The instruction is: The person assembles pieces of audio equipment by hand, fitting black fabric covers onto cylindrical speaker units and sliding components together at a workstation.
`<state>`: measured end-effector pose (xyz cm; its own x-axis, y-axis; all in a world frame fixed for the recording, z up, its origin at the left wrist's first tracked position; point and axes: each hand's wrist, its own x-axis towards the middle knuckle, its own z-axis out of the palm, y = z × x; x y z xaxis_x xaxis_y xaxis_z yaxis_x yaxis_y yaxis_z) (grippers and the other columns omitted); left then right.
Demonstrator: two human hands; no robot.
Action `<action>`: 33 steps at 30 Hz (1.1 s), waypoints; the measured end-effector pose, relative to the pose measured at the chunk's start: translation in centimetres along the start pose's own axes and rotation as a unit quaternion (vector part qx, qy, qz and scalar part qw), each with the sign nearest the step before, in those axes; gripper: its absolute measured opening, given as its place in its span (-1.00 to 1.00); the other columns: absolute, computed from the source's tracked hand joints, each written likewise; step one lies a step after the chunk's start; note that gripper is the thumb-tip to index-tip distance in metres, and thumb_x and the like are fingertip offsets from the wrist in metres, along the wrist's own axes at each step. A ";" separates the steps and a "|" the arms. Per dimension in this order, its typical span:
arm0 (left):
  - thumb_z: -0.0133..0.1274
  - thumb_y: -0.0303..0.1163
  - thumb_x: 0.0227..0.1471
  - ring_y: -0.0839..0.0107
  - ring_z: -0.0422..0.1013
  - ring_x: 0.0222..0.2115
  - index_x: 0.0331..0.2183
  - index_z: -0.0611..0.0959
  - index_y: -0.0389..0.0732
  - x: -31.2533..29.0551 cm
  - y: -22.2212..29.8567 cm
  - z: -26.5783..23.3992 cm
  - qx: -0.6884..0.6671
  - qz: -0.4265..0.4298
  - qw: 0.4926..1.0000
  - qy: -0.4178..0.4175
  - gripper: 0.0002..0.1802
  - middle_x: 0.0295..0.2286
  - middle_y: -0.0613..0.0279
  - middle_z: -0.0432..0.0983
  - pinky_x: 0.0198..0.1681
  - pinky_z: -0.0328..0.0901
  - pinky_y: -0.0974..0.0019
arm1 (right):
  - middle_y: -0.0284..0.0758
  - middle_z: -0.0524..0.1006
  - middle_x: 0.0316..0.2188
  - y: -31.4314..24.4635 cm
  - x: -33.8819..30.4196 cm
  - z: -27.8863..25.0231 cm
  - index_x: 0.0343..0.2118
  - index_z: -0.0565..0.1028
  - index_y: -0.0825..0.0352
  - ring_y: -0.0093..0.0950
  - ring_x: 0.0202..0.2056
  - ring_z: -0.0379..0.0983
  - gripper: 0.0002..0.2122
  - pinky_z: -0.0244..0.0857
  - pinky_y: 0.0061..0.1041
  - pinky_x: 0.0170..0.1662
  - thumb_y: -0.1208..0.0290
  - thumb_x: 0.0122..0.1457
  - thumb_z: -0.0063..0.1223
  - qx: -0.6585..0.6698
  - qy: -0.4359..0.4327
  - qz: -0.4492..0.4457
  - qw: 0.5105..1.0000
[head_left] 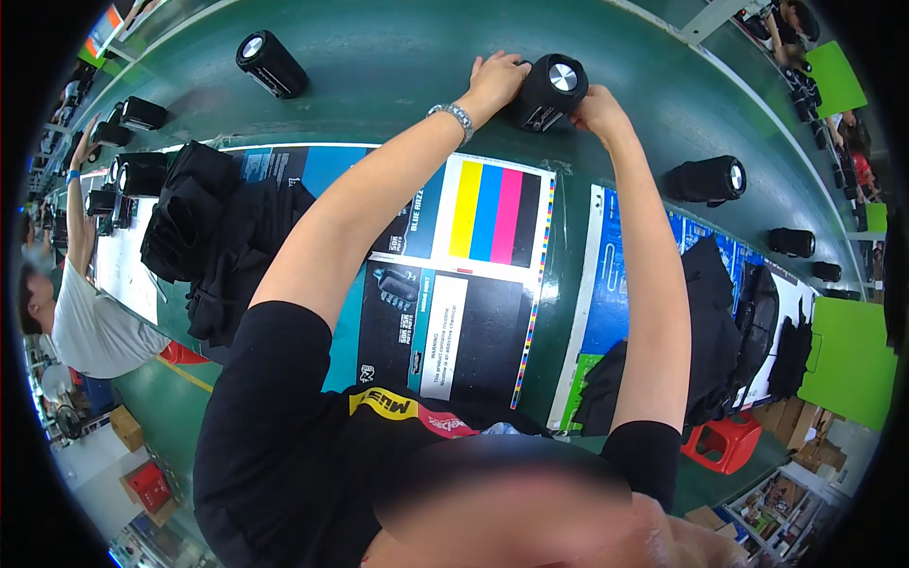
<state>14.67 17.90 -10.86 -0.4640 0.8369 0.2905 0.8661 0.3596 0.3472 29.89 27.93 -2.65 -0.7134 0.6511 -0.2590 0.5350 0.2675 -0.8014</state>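
At the far middle of the green surface, a black cylindrical speaker [537, 107] with a round silver end is between my two hands. My left hand [495, 83], below a bracelet, holds its left side with the fingers reaching toward the far side. On the right side my right hand [598, 112] grips it, its fingertips partly hidden by the speaker. A similar speaker [273, 66] lies to the left, and another black speaker [705, 179] rests to the right, beyond my right forearm.
Printed sheets [445, 322] cover the near worktop. Piles of black fabric [213, 204] and dark bags [710, 312] lie left and right. More speakers [792, 242] sit along the line. A co-worker in a white shirt [99, 322] reaches in at left. A red stool [724, 443] stands at right.
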 end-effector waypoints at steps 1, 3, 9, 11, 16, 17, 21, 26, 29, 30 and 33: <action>-0.15 -0.25 0.14 0.15 0.17 0.14 -0.10 0.60 0.08 -0.2 0.0 0.2 0.000 0.002 1.000 -0.007 -0.68 0.05 0.22 0.35 0.17 -0.02 -0.14 | -0.30 0.44 -0.71 0.4 0.4 -0.2 -0.66 0.45 0.41 -0.51 -0.66 0.37 -0.82 0.26 -0.55 -0.56 0.48 0.03 -0.05 -0.037 -0.017 0.001 0.999; -0.17 -0.18 0.16 0.18 0.11 0.17 -0.16 0.65 0.02 -0.4 -0.1 0.6 0.004 0.025 0.999 0.023 -0.67 0.08 0.19 0.31 0.22 -0.13 -0.10 | -0.29 0.45 -0.71 1.6 0.9 -0.3 -0.64 0.46 0.42 -0.51 -0.66 0.38 -0.83 0.27 -0.54 -0.56 0.48 0.02 -0.05 -0.038 -0.015 -0.001 0.999; -0.14 -0.14 0.16 0.23 0.11 0.17 -0.32 0.72 -0.13 -0.9 -0.5 2.5 -0.094 0.031 0.991 0.085 -0.61 0.09 0.15 0.30 0.24 -0.21 0.00 | -0.23 0.52 -0.65 3.8 2.2 -0.4 -0.59 0.51 0.45 -0.45 -0.59 0.47 -0.84 0.33 -0.49 -0.50 0.48 -0.01 -0.04 -0.114 -0.020 -0.023 0.993; -0.12 -0.14 0.15 0.24 0.12 0.17 -0.32 0.72 -0.12 -1.0 -1.0 3.1 -0.109 0.032 0.989 0.097 -0.63 0.09 0.14 0.30 0.24 -0.21 0.01 | -0.22 0.53 -0.64 3.6 1.8 -0.1 -0.58 0.51 0.45 -0.44 -0.59 0.48 -0.85 0.34 -0.48 -0.49 0.48 -0.01 -0.04 -0.132 -0.014 -0.026 0.991; -0.10 -0.17 0.15 0.27 0.15 0.14 -0.31 0.72 -0.12 0.3 -1.1 4.2 -0.252 0.053 0.957 0.137 -0.65 0.05 0.13 0.35 0.22 -0.19 0.01 | -0.21 0.55 -0.63 3.4 1.2 -0.8 -0.53 0.53 0.46 -0.42 -0.58 0.52 -0.84 0.39 -0.48 -0.47 0.49 0.02 -0.04 -0.149 -0.001 -0.030 0.988; -0.10 -0.17 0.15 0.27 0.15 0.14 -0.31 0.72 -0.12 0.3 -1.4 4.1 -0.245 0.058 0.958 0.137 -0.65 0.05 0.13 0.35 0.22 -0.19 0.01 | -0.20 0.55 -0.62 3.0 1.4 -0.7 -0.52 0.53 0.48 -0.42 -0.58 0.52 -0.84 0.40 -0.49 -0.47 0.49 0.04 -0.05 -0.147 -0.006 -0.034 0.989; -0.08 -0.11 0.13 0.22 0.39 -0.09 -0.40 0.69 -0.19 0.9 2.7 0.1 -0.304 -0.096 0.942 0.102 -0.61 -0.14 0.11 0.51 0.00 0.19 0.15 | -0.18 0.56 -0.60 3.8 0.9 -1.3 -0.48 0.52 0.53 -0.43 -0.57 0.55 -0.82 0.45 -0.51 -0.45 0.52 0.09 -0.09 -0.150 -0.022 -0.017 0.988; 0.09 0.14 -0.03 0.33 0.51 -0.39 -0.19 0.60 -0.12 0.5 7.8 -8.7 -0.225 0.172 0.957 0.066 -0.45 -0.33 0.12 0.57 -0.30 0.39 0.23 | -0.12 0.58 -0.55 4.0 1.7 -2.3 -0.47 0.52 0.54 -0.37 -0.53 0.57 -0.81 0.46 -0.47 -0.43 0.50 0.10 -0.07 -0.171 -0.010 -0.021 0.985; 0.27 0.09 -0.21 0.31 0.53 -0.32 -0.16 0.56 -0.17 -0.6 9.5 -11.1 -0.055 0.159 0.986 0.009 -0.34 -0.33 0.12 0.57 -0.27 0.43 0.24 | -0.08 0.58 -0.52 5.1 1.3 -1.4 -0.45 0.52 0.55 -0.33 -0.47 0.58 -0.76 0.46 -0.44 -0.40 0.40 0.10 -0.01 -0.196 0.089 -0.068 0.974; 0.27 0.09 -0.21 0.31 0.53 -0.32 -0.16 0.56 -0.17 -0.7 9.0 -11.6 -0.049 0.158 0.986 0.021 -0.34 -0.33 0.12 0.57 -0.27 0.43 0.24 | -0.06 0.57 -0.50 5.2 0.7 -0.9 -0.44 0.52 0.56 -0.32 -0.43 0.58 -0.71 0.46 -0.42 -0.37 0.33 0.09 0.03 -0.197 0.184 -0.108 0.957; 0.16 0.01 -0.03 0.31 0.51 -0.31 -0.13 0.47 -0.32 -2.0 6.4 -12.8 -0.497 -0.080 0.863 0.029 -0.38 -0.26 0.07 0.53 -0.29 0.45 0.28 | -0.23 0.54 -0.43 2.1 -3.3 1.2 -0.28 0.51 0.36 -0.35 -0.38 0.53 -0.56 0.44 -0.32 -0.25 -0.03 0.15 -0.02 0.194 0.255 -0.092 0.943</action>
<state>18.72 13.23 2.21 -0.5961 0.7769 0.2028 0.2159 -0.0882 0.9724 32.86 25.46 -4.15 -0.4140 0.9027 0.1176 0.1467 0.1937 -0.9700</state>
